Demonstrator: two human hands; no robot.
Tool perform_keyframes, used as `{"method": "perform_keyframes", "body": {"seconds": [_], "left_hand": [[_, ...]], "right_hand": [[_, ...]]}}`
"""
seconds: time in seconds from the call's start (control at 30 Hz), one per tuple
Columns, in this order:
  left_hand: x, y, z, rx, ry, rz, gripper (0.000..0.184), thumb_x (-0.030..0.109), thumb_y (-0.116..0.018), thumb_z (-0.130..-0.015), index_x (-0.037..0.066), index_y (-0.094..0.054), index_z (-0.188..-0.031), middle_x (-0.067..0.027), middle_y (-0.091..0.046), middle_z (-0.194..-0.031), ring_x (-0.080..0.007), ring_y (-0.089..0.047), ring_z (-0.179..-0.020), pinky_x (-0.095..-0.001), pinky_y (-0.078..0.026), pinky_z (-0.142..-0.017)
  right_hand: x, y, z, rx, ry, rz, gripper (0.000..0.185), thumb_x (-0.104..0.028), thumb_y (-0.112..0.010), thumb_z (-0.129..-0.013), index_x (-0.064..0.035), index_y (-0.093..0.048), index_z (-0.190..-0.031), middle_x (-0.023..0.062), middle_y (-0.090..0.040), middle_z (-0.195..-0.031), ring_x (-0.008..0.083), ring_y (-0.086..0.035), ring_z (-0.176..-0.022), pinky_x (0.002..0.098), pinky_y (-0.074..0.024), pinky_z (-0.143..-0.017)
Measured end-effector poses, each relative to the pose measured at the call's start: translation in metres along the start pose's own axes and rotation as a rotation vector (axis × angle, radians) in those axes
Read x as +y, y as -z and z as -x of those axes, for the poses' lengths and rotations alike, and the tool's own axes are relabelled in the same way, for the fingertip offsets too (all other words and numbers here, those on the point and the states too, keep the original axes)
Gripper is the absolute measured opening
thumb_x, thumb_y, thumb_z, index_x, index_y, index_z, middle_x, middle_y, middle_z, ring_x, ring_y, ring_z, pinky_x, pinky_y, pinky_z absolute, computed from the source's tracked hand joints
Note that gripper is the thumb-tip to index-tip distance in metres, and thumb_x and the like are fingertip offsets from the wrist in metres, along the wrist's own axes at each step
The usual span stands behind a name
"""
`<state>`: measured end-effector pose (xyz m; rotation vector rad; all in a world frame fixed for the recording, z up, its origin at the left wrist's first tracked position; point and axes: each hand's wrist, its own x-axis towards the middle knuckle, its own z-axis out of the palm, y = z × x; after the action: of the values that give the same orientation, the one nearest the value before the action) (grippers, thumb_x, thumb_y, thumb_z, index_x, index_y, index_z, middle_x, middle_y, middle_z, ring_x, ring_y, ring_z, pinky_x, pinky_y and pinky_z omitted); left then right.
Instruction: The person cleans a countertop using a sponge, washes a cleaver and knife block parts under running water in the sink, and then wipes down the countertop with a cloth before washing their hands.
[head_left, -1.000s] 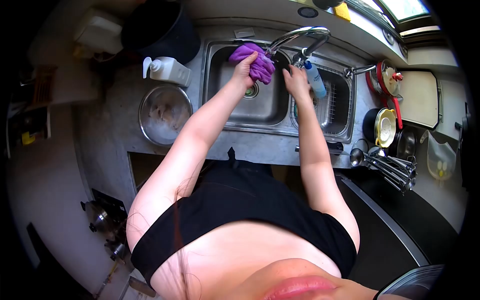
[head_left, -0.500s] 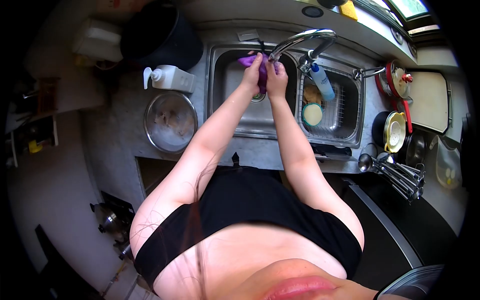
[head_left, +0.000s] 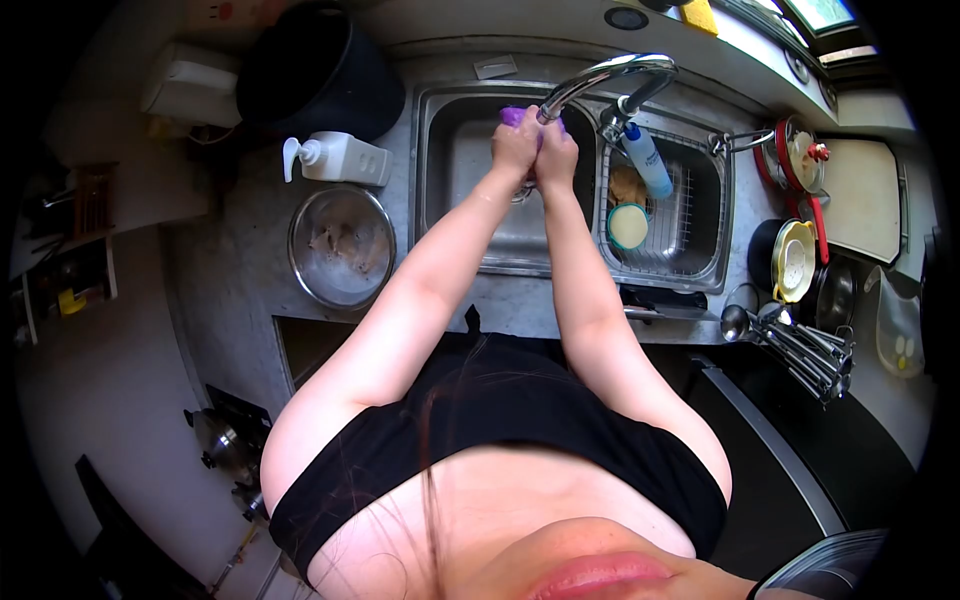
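Observation:
Over the left basin of the steel sink [head_left: 460, 250], a purple cloth [head_left: 514, 115] is bunched between my two hands, mostly hidden by them. My left hand [head_left: 515, 145] is wrapped round its left part. Close beside it, my right hand [head_left: 556, 155] grips the right part. Both hands are side by side just under the spout of the chrome faucet [head_left: 610, 68]. A blue bottle [head_left: 647, 160] leans in the right basin, near a round teal-rimmed item [head_left: 628, 227] on a wire rack.
Left of the sink are a metal bowl [head_left: 342, 246], a white pump bottle [head_left: 345, 159] and a large black bin [head_left: 320, 75]. At right stand red-handled pans [head_left: 797, 160], a yellow strainer [head_left: 796, 262], metal utensils [head_left: 800, 350] and a pale board [head_left: 852, 198].
My right hand has moved left from beside the faucet base to the cloth. Both hands have closed round the cloth, which is now squeezed smaller. The view has shifted slightly.

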<state>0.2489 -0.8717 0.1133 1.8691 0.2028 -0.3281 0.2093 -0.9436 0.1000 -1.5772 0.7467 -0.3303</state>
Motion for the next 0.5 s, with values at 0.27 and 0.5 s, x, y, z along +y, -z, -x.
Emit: {"method": "perform_keyframes", "body": {"seconds": [0.27,0.5], "left_hand": [[-0.008,0.032,-0.006,-0.476,0.133,0.730,0.026,0.022,-0.066,-0.089,0.005,-0.060,-0.106,-0.0052,-0.065,-0.097,-0.0161,-0.064,-0.086,-0.0332,-0.052,-0.081],[0.004,0.058,-0.002,-0.372,0.072,0.947,0.016,0.013,-0.056,-0.095,0.006,-0.052,-0.108,-0.0085,-0.063,-0.097,-0.0200,-0.065,-0.088,-0.0376,-0.054,-0.081]], "right_hand": [[0.010,0.017,-0.017,-0.344,-0.508,-0.984,0.040,-0.040,-0.045,-0.099,-0.0073,-0.055,-0.120,0.0110,-0.063,-0.116,0.0270,-0.065,-0.095,0.0424,-0.0526,-0.085],[0.022,0.046,-0.009,-0.015,-0.694,-0.687,0.053,-0.051,-0.055,-0.091,-0.0146,-0.050,-0.130,0.0051,-0.052,-0.135,0.0308,-0.041,-0.131,0.0719,-0.0081,-0.104]]}}
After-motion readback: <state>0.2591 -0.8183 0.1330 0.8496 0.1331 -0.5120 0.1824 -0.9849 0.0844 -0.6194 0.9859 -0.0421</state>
